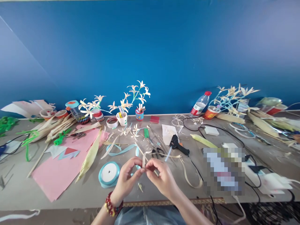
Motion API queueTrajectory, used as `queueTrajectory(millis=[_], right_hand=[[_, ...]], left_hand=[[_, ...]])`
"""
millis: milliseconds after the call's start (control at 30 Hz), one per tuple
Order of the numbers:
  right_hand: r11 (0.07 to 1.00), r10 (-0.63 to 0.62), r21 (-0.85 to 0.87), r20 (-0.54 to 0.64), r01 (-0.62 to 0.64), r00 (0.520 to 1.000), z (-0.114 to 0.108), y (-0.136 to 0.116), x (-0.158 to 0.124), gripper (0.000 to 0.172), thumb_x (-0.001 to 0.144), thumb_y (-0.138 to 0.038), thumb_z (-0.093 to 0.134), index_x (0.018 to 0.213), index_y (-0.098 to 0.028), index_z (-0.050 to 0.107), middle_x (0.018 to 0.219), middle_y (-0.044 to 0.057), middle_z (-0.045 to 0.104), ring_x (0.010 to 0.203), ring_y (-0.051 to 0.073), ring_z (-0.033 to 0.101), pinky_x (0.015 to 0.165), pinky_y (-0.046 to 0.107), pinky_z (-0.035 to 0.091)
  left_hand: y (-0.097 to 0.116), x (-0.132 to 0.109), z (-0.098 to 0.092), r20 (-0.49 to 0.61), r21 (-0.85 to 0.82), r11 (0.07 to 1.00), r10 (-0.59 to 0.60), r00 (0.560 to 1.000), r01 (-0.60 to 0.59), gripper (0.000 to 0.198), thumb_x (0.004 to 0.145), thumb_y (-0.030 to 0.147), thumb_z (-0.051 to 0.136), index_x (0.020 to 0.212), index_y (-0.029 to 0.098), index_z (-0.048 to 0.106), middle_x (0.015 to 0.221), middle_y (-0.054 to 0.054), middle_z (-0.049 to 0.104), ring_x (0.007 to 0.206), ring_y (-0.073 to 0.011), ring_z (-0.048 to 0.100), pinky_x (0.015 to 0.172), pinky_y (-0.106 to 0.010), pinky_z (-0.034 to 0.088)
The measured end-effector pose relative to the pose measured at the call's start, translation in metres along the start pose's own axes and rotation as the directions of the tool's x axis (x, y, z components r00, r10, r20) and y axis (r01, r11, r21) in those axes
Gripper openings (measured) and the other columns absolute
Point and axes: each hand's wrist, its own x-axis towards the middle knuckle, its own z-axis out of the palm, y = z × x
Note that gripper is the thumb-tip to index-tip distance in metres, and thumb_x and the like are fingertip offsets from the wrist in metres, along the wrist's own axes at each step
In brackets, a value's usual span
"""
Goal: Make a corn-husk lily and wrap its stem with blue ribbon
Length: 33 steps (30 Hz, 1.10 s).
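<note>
Both hands meet over the near middle of the table, pinching a narrow pale strip of corn husk that stands up between the fingertips. My left hand has thumb and forefinger closed at its lower end. Beside it, my right hand also pinches there. Just left lies a spool of light blue ribbon, with a loose blue ribbon behind. Black-handled scissors rest beyond the fingers. A black hot glue gun lies to the right, its nozzle side facing the scissors.
Husk flowers stand in several cups, including a white cup, along the wall. Pink paper and a whole husk lie left. A plastic bottle, a blurred-out rectangle and a white power strip with cables are right.
</note>
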Motion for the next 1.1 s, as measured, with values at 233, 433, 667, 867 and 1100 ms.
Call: queueTrajectory(millis=[233, 433, 667, 867, 1100], right_hand=[[0.912, -0.074, -0.402, 0.019, 0.076, 0.997, -0.034, 0.03, 0.002, 0.017, 0.095, -0.026, 0.053, 0.089, -0.021, 0.067, 0.088, 0.007, 0.07, 0.075, 0.021, 0.064, 0.068, 0.029, 0.045], [0.583, 0.096, -0.811, 0.007, -0.05, 0.995, -0.054, 0.055, 0.029, 0.025, 0.099, -0.019, 0.042, 0.098, -0.018, 0.066, 0.102, 0.01, 0.071, 0.096, 0.022, 0.064, 0.081, 0.028, 0.042], [0.526, 0.275, -0.832, -0.028, -0.175, 0.961, -0.044, 0.058, 0.054, 0.016, 0.088, -0.033, 0.062, 0.083, -0.018, 0.065, 0.082, 0.011, 0.073, 0.082, 0.026, 0.067, 0.064, 0.028, 0.037], [0.654, 0.312, -0.704, -0.082, -0.277, 0.947, -0.048, 0.063, 0.061, 0.013, 0.078, -0.026, 0.066, 0.069, -0.018, 0.061, 0.078, 0.011, 0.072, 0.08, 0.027, 0.066, 0.064, 0.029, 0.035], [0.939, 0.271, -0.223, 0.016, -0.261, 0.962, -0.061, 0.069, 0.053, 0.022, 0.088, -0.038, 0.052, 0.092, -0.019, 0.061, 0.083, 0.007, 0.073, 0.061, 0.015, 0.059, 0.054, 0.025, 0.042]], left_hand=[[-0.004, 0.005, 0.003, -0.159, -0.297, 0.94, -0.224, 0.962, 0.17, 0.014, 0.083, 0.028, 0.071, 0.079, 0.018, 0.064, 0.073, 0.0, 0.057, 0.068, -0.0112, 0.05, 0.065, -0.022, 0.04], [0.008, 0.021, -0.001, -0.123, -0.359, 0.926, -0.174, 0.977, 0.12, 0.014, 0.082, 0.027, 0.073, 0.079, 0.017, 0.065, 0.07, 0.0, 0.058, 0.067, -0.0113, 0.05, 0.067, -0.023, 0.041], [0.022, 0.031, -0.003, -0.113, -0.35, 0.932, -0.145, 0.983, 0.097, 0.013, 0.08, 0.027, 0.075, 0.081, 0.018, 0.066, 0.073, 0.0, 0.061, 0.068, -0.012, 0.053, 0.068, -0.024, 0.042], [0.025, 0.037, -0.005, -0.133, -0.392, 0.915, -0.155, 0.979, 0.092, 0.012, 0.082, 0.026, 0.073, 0.082, 0.017, 0.065, 0.072, 0.001, 0.06, 0.066, -0.0098, 0.051, 0.067, -0.022, 0.041], [0.024, 0.036, -0.003, -0.148, -0.441, 0.892, -0.178, 0.973, 0.096, 0.014, 0.08, 0.026, 0.075, 0.08, 0.016, 0.064, 0.068, 0.001, 0.06, 0.063, -0.0091, 0.053, 0.064, -0.021, 0.042]])
